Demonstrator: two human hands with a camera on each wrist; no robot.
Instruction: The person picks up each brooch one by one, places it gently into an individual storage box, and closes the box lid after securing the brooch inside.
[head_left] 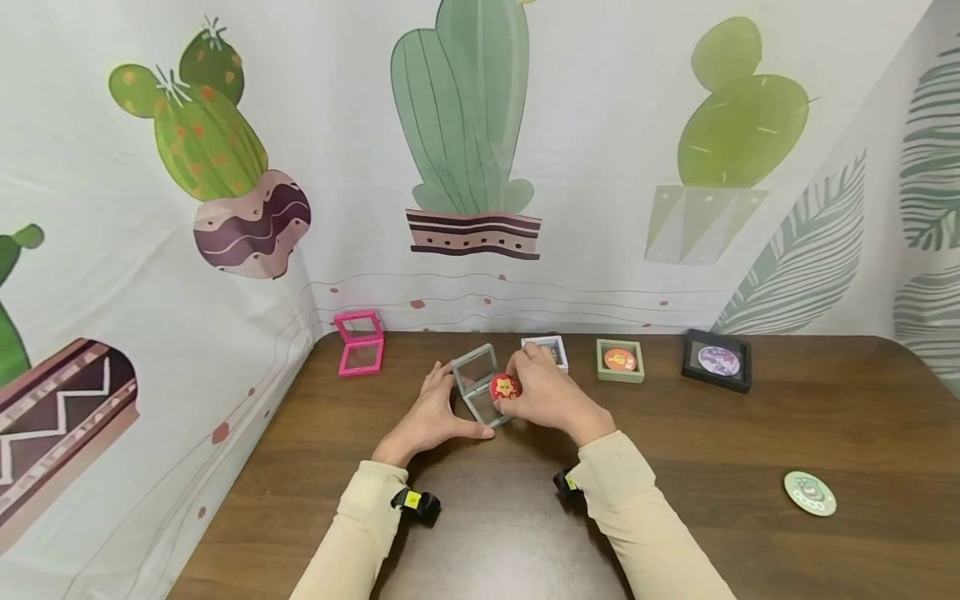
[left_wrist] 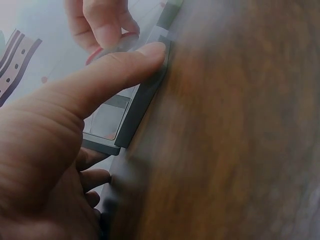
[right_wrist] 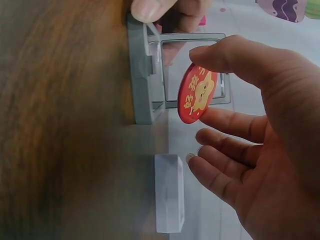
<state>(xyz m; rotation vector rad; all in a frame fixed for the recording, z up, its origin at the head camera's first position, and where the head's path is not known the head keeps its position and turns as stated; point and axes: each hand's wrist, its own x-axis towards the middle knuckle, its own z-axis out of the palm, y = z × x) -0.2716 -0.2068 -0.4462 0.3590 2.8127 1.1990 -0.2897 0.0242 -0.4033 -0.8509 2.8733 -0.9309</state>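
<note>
Left grip (head_left: 433, 417) clasping; right grip (head_left: 553, 393) pinching.

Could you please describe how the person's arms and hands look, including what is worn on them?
The left hand and right hand wear no gloves. The left sleeve and right sleeve are cream-coloured. A small black device with a yellow patch sits at each wrist.

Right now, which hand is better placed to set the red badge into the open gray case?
Right, I'd judge: the right hand pinches the red badge just above the open gray case. The left hand looks better kept steadying the case, its thumb on the edge.
</note>
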